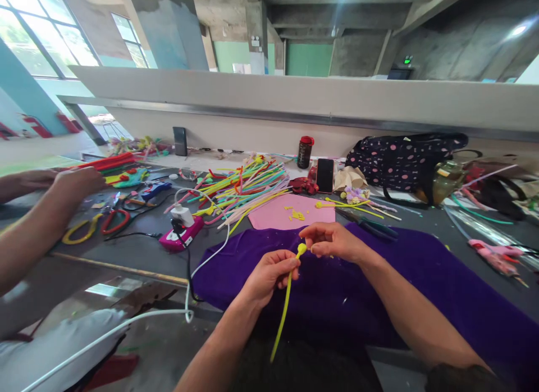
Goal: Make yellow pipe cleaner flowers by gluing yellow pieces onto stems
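My left hand (pixel 273 274) pinches a yellow pipe cleaner (pixel 285 310) just below its round, bud-like top (pixel 301 249). The long stem hangs down below my fingers, over my lap. Close to the right of the bud is my right hand (pixel 332 240), its thumb and curled index finger apart, with nothing visible between them. Both hands are above a purple cloth (pixel 236 260) draped over the table edge. Beyond them, a pink sheet (pixel 273 212) carries small yellow snippets (pixel 298 215). More yellow stems with round ends (pixel 349 205) lie at its right side.
A heap of coloured pipe cleaners (pixel 248 184) lies behind the sheet. Left of the cloth stands a magenta power strip (pixel 181 235) with trailing cables. Pliers (pixel 373 226) rest at the right. A co-worker's hand (pixel 78 181) holds red pipe cleaners (pixel 112 162) at far left.
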`<state>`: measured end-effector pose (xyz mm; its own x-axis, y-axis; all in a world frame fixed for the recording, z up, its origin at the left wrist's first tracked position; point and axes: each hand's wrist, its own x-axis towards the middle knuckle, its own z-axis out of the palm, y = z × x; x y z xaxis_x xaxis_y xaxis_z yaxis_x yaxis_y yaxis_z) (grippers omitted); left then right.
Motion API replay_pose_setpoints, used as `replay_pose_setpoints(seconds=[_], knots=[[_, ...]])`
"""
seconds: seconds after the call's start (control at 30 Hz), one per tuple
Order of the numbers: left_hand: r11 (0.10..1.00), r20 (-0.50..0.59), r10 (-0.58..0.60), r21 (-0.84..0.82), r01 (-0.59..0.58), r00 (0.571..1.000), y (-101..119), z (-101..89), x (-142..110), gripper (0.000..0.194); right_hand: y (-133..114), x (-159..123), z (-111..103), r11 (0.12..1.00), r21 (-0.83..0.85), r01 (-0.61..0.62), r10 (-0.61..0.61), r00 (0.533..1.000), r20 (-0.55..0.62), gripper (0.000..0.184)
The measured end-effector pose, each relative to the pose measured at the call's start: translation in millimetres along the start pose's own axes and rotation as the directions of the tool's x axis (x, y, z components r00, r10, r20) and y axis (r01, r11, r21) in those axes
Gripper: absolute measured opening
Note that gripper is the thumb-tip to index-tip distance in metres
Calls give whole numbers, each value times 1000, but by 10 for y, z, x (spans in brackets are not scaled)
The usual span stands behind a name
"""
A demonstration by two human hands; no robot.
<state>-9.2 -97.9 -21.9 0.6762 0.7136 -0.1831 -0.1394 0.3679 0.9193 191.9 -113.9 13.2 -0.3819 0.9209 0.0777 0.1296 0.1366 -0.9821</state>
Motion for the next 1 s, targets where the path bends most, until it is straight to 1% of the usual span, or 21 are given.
replay_pose_setpoints(seconds=[0.1,0.2,0.27,0.37,0.43,0.53,0.73,0.83,0.9,1.0], knots=[[999,11,-2,-40,3,1000,-2,-15,-10,19,17,-1,9,999,2,34,-34,999,11,37],[998,28,-3,-57,4,1000,-15,-19,-5,18,28,4,86,994,-56,94,-93,995,24,39],[998,37,-12,-66,14,999,-26,-19,3,18,27,8,139,987,-116,110,-108,994,27,34],[997,39,-33,-65,35,999,-40,-20,14,18,24,9,179,976,-181,123,-122,992,20,21],[997,44,-48,-62,51,998,-47,-21,17,19,25,8,181,971,-202,124,-124,992,14,14],[997,52,-55,-55,58,997,-58,-20,15,19,27,7,178,970,-221,103,-103,995,13,10],[999,3,28,38,-28,1000,-69,-6,20,19,21,3,201,972,-229,59,-56,998,16,7],[998,-19,39,52,-38,999,-64,-11,37,21,35,5,191,970,-236,52,-49,999,17,10],[999,-10,29,26,-29,1000,-67,-27,52,22,52,11,161,976,-211,50,-44,999,32,21],[999,32,-8,-49,10,999,-81,-67,77,20,85,25,106,991,-119,61,-59,998,23,39]])
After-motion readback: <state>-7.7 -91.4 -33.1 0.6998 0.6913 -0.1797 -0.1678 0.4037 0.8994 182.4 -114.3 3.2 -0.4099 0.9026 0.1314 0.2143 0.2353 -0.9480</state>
